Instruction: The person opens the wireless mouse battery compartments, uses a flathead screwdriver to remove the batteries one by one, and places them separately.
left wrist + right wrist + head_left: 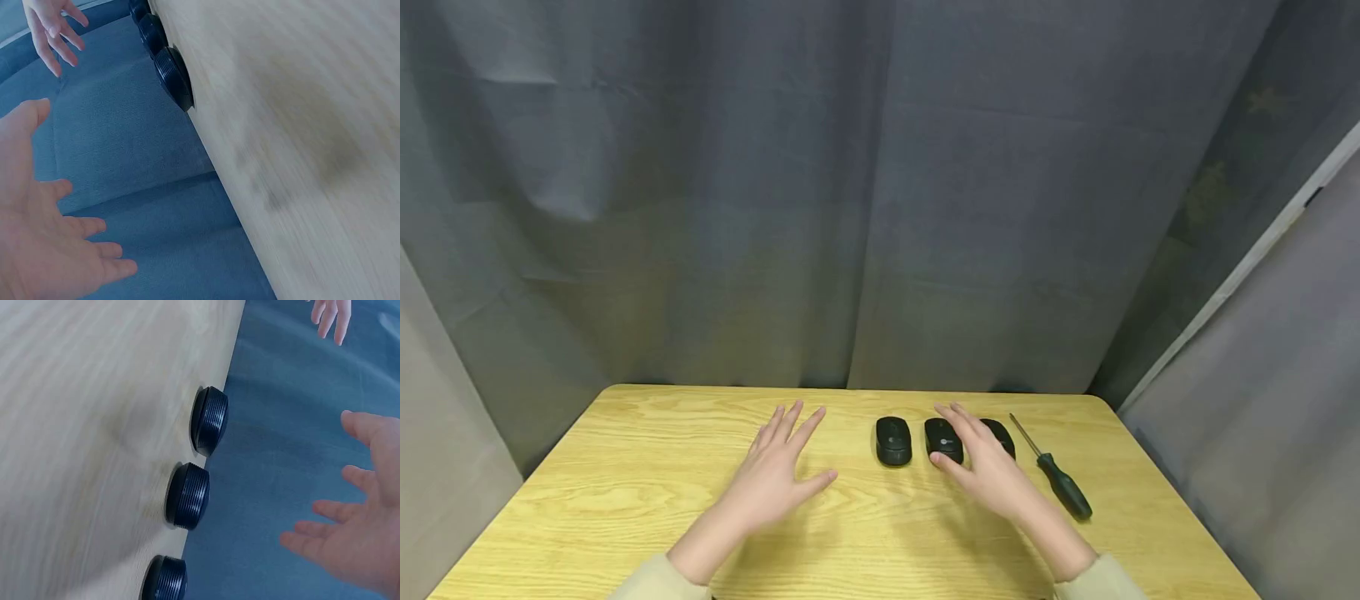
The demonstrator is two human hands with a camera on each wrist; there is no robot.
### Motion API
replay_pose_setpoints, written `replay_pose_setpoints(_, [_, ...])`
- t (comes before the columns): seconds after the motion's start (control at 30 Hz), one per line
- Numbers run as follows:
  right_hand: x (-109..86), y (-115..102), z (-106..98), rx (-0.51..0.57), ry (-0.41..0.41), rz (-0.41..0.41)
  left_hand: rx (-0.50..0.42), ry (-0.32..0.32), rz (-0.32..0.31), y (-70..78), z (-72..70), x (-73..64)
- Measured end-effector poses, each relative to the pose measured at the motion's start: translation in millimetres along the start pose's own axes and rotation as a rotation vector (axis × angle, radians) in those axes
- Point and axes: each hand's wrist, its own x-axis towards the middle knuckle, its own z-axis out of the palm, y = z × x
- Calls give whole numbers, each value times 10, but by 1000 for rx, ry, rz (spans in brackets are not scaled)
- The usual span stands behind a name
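Three black computer mice lie in a row on the wooden table: the left mouse [893, 442], the middle mouse [942, 437] and the right mouse [1002, 435]. Held above the table, left of the row, my left hand [772, 479] has its fingers spread and nothing in it. My right hand [988, 471] hovers over the middle and right mice and partly covers both in the head view. Its fingers are extended, and the right wrist view shows a gap between that hand [356, 512] and the mice [187, 495].
A screwdriver [1063, 486] with a dark green handle lies right of the mice, its shaft toward the table's back edge. The wooden table [587, 500] ends at a grey curtain [760, 250]. Another cloth panel [1262, 375] hangs along the right side.
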Motion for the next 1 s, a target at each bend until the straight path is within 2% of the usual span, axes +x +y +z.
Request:
replay_pose_setpoints(0.2, [247,-19,64,102,-35,35,-172,-36,-54,44,101,230])
replay_pose_setpoints(0.37, [387,-13,169,218,-33,69,-345,-26,-108,46,232,389])
replay_pose_setpoints(0.57, [494,54,328,366,-10,179,-512,-28,-169,37,403,583])
replay_pose_setpoints(0.77, [571,155,511,509,-20,276,-671,-57,-220,13,612,703])
replay_pose_setpoints(0.93, [615,198,644,605,-43,355,-828,-113,-278,14,783,780])
replay_pose_setpoints(1.0, [625,205,687,633,-53,380,-897,-145,-311,76,779,779])
